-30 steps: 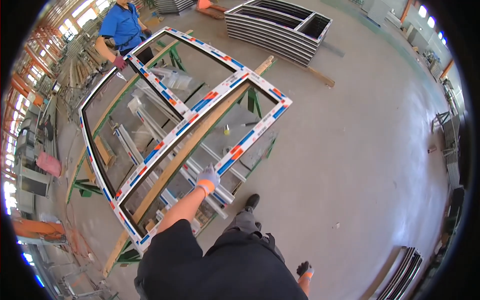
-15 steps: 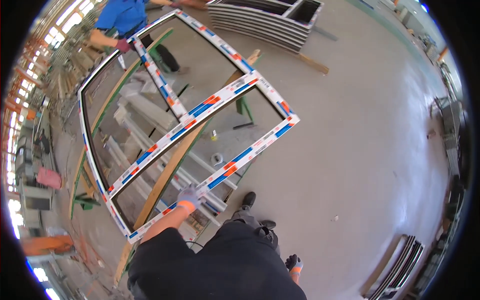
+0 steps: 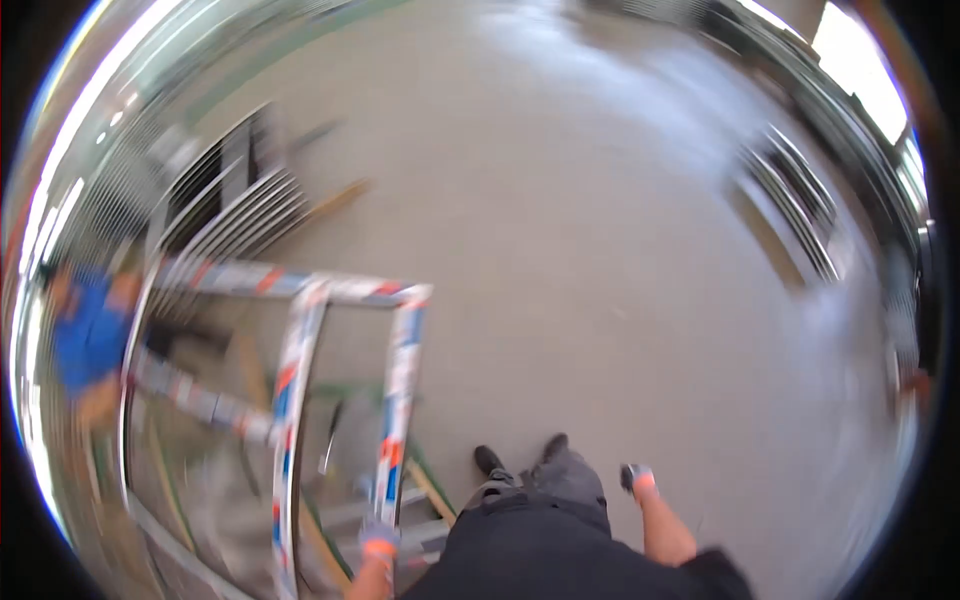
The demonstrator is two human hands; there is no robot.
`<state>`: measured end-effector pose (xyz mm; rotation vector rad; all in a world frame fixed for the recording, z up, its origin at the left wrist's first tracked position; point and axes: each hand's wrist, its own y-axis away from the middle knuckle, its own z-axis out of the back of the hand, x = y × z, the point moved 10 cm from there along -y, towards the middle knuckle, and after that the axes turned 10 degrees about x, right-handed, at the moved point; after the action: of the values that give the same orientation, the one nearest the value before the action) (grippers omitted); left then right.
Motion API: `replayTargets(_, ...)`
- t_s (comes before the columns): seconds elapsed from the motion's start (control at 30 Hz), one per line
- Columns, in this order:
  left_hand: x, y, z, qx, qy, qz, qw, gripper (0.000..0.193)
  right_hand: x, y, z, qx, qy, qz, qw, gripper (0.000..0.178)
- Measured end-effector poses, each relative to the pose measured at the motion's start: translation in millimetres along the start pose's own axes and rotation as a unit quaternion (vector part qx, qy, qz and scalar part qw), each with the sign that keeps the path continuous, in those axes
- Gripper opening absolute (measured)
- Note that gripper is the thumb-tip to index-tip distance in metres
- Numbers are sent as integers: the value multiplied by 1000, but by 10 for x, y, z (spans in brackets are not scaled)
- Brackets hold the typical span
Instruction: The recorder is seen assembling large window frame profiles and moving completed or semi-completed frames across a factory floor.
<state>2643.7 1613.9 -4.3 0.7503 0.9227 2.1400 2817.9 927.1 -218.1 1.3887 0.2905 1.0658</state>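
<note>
A large window frame (image 3: 289,400), wrapped in white film with blue and orange marks, stands to my left over wooden and green supports. My left hand (image 3: 380,537), in a grey glove with an orange cuff, is on its nearest bar and looks closed round it; blur softens the fingers. My right hand (image 3: 636,478) hangs out to the right over the floor, in a matching glove with dark fingers. It is apart from the window frame, and smearing hides how its fingers are set or whether anything is in them.
A person in a blue shirt (image 3: 92,335) is at the far side of the window frame. Behind stand stacked dark frames (image 3: 235,215) on a wooden beam (image 3: 340,200). More stacked frames (image 3: 795,205) lie at the upper right. Grey floor (image 3: 580,270) stretches between.
My view has swung to the right, so the window frame and the person now appear farther left. My left hand stays on the frame; my right arm shows more, reaching outward.
</note>
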Motion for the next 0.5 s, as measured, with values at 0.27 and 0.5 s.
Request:
replayTargets(0.27,-5600,-1833,-306,-98,-90,-184,974,52,-2891,-1649,2459,-195,-119,-166,959,38)
replayTargets(0.5,-6900,-2166,54,-73,-77,-264,959,40,-4329,-1220,1432,-147,-355,-347,855,37)
